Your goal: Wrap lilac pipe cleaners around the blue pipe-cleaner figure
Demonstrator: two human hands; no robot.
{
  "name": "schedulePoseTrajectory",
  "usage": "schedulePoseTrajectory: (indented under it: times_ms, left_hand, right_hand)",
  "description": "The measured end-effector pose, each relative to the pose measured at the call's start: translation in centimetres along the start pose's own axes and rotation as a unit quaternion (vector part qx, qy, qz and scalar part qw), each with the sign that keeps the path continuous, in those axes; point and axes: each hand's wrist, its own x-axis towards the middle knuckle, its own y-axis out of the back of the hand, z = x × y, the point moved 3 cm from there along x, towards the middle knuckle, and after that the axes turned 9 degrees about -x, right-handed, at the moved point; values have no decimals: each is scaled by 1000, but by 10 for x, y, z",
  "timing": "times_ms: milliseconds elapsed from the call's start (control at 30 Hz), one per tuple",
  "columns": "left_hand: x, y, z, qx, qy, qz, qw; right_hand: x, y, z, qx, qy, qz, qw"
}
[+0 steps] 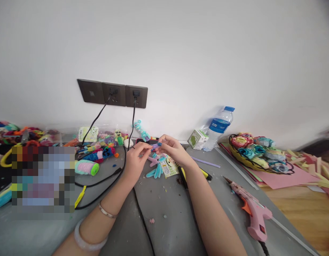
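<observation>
Near edge first: both forearms come in from 6 o'clock over the grey table (164, 199), a black cable (143, 217) running between them. A pink glue gun (251, 213) lies at 4 o'clock, nozzle aimed toward 10 o'clock, well apart from both hands.

Centre: left hand (134, 160) and right hand (172, 148) meet above the table. Between them is a small purple piece (155, 145), long axis roughly 9-to-3. It sits at 3 o'clock from the left grip and 9 o'clock from the right grip; both are on it, neither nearer. Left grip: thumb and forefinger pressed together, pinching the piece's left end. Right grip: fingertips closed on the right end, other fingers loosely curled. What the piece is made of cannot be told at this size.

Just beneath the hands: blue and purple fuzzy sticks (155, 170) and a printed card (170, 167) lie on the table, not touched.

Farther out: a water bottle (219, 128) and a small green box (198, 138) at 1 o'clock, a basket of paper flowers (260, 153) at 2 o'clock, mixed craft clutter at 10 o'clock. On the wall at 12 o'clock, a socket strip (112, 94) with two plugs in.
</observation>
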Motion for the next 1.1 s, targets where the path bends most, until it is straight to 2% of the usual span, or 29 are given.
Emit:
schedulePoseTrajectory:
  times_ms: [333, 600, 1100]
  left_hand:
    - [4, -1, -18, -133, 141, 53, 980]
    - [4, 0, -22, -152, 179, 25, 972]
    - [6, 1, -9, -88, 124, 35, 988]
  right_hand:
    - [0, 1, 2, -32, 2, -11, 999]
    - [0, 4, 2, -36, 5, -5, 999]
    - [2, 6, 10, 7, -45, 25, 999]
